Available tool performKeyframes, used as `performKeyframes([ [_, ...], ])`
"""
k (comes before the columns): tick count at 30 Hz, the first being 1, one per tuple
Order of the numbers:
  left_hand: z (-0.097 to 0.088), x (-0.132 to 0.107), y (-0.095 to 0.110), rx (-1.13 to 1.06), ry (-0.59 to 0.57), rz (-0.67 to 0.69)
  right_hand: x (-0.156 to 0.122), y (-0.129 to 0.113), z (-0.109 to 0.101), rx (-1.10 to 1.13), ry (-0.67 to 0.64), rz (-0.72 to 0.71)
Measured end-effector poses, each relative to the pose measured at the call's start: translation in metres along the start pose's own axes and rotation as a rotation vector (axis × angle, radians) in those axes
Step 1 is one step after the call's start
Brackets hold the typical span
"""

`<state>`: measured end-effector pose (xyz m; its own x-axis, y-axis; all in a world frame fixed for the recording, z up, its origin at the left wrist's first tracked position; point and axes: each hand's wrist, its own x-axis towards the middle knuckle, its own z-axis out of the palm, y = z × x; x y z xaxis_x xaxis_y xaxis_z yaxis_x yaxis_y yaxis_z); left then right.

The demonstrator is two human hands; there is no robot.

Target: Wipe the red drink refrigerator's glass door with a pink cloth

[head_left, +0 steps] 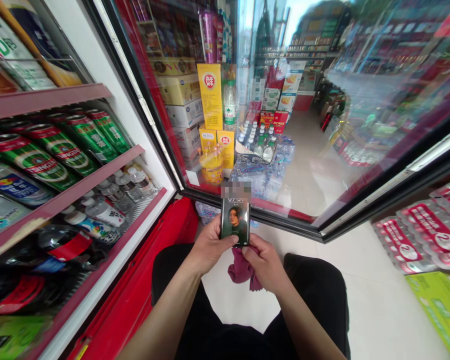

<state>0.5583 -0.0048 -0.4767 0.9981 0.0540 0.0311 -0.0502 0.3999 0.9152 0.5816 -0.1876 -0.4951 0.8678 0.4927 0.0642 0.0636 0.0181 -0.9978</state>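
Observation:
A smartphone (pixel 234 222) with its lock screen lit is held upright above my knees. My left hand (pixel 209 245) is closed around its left side, the thumb lying across the bottom of the screen. Below the phone's lower right corner, my right hand (pixel 264 261) pinches a maroon cloth (pixel 240 267) that hangs down between my legs. The right fingertips are at the phone's bottom edge; whether they also grip it I cannot tell.
To my left stands a fridge with drink cans (pixel 56 145) and bottles (pixel 108 205) on its shelves. Its glass door (pixel 303 165) is swung open in front of me. Wrapped bottle packs (pixel 427 230) and a green box (pixel 438 305) stand on the right.

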Motion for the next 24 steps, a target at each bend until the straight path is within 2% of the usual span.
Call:
performKeyframes([
  [9,-0.004,-0.002,-0.002,0.032,0.002,-0.019,-0.001,0.008,0.004,0.008,0.002,0.010],
  [15,0.001,-0.004,-0.001,-0.022,-0.002,-0.023,-0.001,0.013,0.005,-0.001,0.004,0.011],
  [17,0.005,-0.003,-0.001,-0.096,0.041,-0.032,-0.001,0.014,0.007,0.003,0.002,0.013],
  [20,0.011,-0.002,-0.003,-0.202,0.171,-0.049,-0.001,0.015,0.009,-0.010,0.012,0.027],
  [24,0.014,0.001,-0.012,-0.251,0.279,-0.023,-0.001,0.014,0.011,-0.038,0.020,0.057],
])
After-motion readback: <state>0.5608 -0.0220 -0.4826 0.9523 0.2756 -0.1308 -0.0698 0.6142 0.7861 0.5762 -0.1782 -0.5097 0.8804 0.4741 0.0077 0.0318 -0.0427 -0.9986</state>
